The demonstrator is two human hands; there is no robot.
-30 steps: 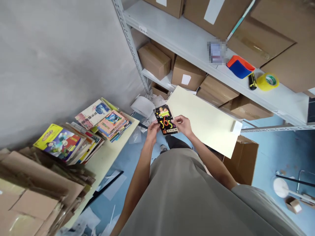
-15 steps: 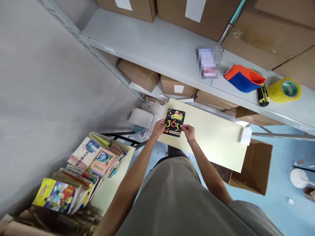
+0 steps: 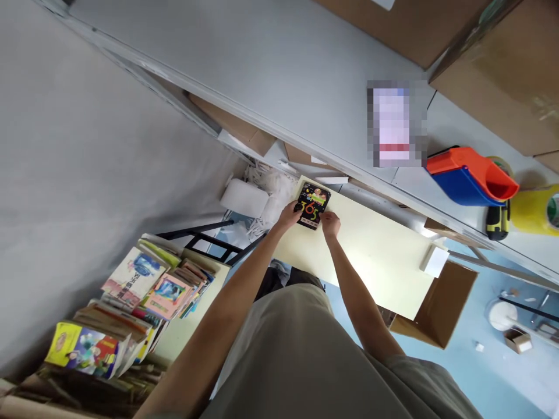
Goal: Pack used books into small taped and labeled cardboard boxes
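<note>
The pale desk [image 3: 384, 262] lies bare right of the black book [image 3: 312, 205]; the grey shelf [image 3: 279, 99] overhangs its far edge

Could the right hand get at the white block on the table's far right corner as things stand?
Probably yes: the right hand holds the book, but the table between it and the white block lies bare.

Bright even indoor light, soft shadows, strong wide-angle bending at edges, slight motion blur, one pixelated patch

Both arms stretched forward — left hand [image 3: 289, 216], right hand [image 3: 331, 223] close together, fingers curled in grip.
</note>
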